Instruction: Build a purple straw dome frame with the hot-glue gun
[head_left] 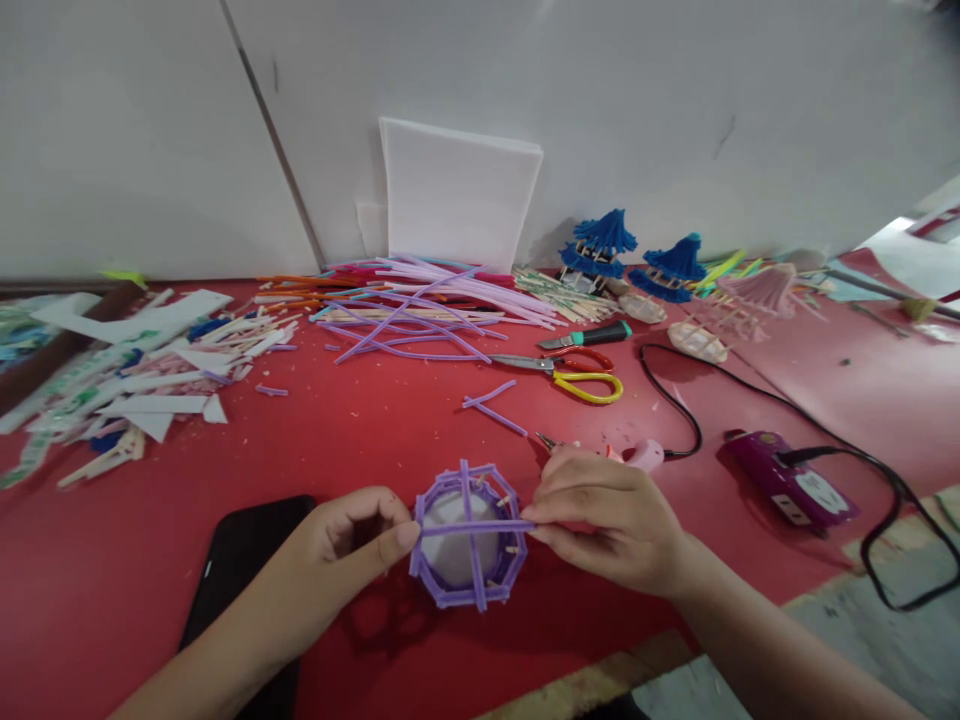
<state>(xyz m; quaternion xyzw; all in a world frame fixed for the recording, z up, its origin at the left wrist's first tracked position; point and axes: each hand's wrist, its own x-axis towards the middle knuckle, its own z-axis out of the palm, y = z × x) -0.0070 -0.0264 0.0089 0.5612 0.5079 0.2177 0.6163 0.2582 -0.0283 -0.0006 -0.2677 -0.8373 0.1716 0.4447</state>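
Observation:
A small round frame of purple pipe cleaners [514, 583] with a whitish base stands at the front of the table. One pipe cleaner runs over its top from back to front, and a second pipe cleaner [495, 526] crosses it from side to side. My left hand [360, 540] has thumb and finger closed at the left end of that crosswise piece, against the rim. At its right end my right hand [607, 510] pinches the tip. Partly hidden behind my right hand lies a pink glue gun [646, 455], metal nozzle pointing left.
Yellow-and-red-handled scissors [589, 388] and a utility knife [592, 336] lie behind. Pipe cleaners [442, 300] are heaped at the back, paper scraps [150, 370] at left. A black phone-like slab [247, 560] lies under my left arm. A black cord joins a purple power box [787, 480].

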